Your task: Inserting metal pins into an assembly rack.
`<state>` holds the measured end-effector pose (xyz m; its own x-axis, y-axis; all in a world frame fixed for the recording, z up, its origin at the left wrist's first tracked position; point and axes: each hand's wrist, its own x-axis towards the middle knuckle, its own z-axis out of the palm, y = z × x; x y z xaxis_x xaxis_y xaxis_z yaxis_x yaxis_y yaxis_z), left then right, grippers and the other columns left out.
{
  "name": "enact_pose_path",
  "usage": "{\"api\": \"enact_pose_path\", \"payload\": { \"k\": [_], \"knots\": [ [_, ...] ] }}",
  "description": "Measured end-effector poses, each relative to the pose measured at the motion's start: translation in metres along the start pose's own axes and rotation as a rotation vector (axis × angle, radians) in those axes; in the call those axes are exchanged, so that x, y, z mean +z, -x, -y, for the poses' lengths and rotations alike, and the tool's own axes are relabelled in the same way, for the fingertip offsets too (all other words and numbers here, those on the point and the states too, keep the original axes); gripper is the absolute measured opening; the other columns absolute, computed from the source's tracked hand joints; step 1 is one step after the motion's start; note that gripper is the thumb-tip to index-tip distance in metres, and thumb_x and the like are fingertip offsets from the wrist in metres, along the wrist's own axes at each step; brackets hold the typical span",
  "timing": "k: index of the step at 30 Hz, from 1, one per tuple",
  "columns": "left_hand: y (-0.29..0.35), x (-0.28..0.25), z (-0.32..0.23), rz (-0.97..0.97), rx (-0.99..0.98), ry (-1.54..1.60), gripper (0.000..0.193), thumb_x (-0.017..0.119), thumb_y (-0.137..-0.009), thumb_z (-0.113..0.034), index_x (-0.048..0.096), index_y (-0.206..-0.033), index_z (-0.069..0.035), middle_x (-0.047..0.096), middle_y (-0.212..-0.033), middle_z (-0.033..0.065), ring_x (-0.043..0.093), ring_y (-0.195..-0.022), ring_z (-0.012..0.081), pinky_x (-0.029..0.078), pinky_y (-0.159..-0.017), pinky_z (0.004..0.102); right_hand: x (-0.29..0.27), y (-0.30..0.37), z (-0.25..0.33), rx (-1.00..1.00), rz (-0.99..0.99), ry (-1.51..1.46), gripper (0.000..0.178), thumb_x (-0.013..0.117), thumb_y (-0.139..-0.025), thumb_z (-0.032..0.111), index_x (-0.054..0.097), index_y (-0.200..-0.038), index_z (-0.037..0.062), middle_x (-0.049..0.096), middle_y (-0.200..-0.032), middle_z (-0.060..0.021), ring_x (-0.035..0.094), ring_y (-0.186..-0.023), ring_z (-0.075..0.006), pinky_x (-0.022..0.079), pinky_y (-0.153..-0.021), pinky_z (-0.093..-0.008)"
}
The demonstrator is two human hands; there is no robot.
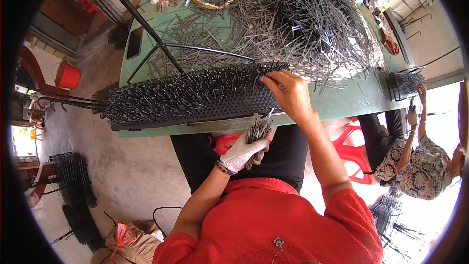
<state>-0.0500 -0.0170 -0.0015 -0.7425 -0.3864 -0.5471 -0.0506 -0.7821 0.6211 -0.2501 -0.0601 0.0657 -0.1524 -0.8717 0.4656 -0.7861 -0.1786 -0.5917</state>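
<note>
My left hand, in a white work glove, is closed around a bundle of thin grey metal-looking strips below the table's near edge. A long black perforated rack lies along that edge, with many short strips standing up in its holes. Fewer strips stand in the near right part, where bare holes show. My bare right hand is over the rack's right end, thumb and fingers pinched together. What they hold, if anything, is too small to make out. Behind the rack rises a big heap of loose strips.
Black metal rods angle up from the rack over the green table. Spare gloves lie at the back left. At right, a co-worker handles a smaller black rack. A red stool stands under the table.
</note>
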Motion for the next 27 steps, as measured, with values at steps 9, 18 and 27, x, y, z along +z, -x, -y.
{"api": "enact_pose_path", "payload": {
  "k": [9, 18, 27],
  "knots": [
    [0.001, 0.001, -0.002, 0.006, 0.003, -0.016, 0.021, 0.068, -0.091, -0.017, 0.055, -0.105, -0.010, 0.060, -0.080, 0.0008, 0.055, -0.059, 0.0064, 0.043, -0.047, 0.0226, 0.005, 0.005, -0.011, -0.022, 0.042, -0.035, 0.014, 0.073, -0.085, 0.012, 0.071, -0.091, 0.0000, 0.069, -0.081, -0.0118, 0.066, -0.065, -0.0250, 0.051, -0.060, -0.0324],
    [0.007, 0.002, -0.006, 0.047, 0.088, 0.026, 0.018, 0.067, -0.091, -0.016, 0.057, -0.104, -0.009, 0.060, -0.082, 0.0010, 0.056, -0.061, 0.0069, 0.045, -0.049, 0.0232, -0.013, 0.016, -0.010, 0.297, 0.049, -0.130, 0.022, 0.071, -0.089, 0.017, 0.071, -0.094, -0.0040, 0.066, -0.072, -0.0083, 0.057, -0.058, -0.0107, 0.046, -0.055, -0.0272],
    [0.013, 0.011, -0.020, 0.119, 0.118, 0.001, 0.019, 0.065, -0.092, -0.016, 0.057, -0.107, -0.008, 0.059, -0.084, 0.0012, 0.055, -0.063, 0.0064, 0.044, -0.052, 0.0228, -0.017, 0.051, -0.004, 0.623, 0.317, -0.687, 0.029, 0.067, -0.094, 0.026, 0.072, -0.093, -0.0025, 0.064, -0.072, -0.0013, 0.051, -0.059, -0.0055, 0.041, -0.053, -0.0225]
  ]
}}
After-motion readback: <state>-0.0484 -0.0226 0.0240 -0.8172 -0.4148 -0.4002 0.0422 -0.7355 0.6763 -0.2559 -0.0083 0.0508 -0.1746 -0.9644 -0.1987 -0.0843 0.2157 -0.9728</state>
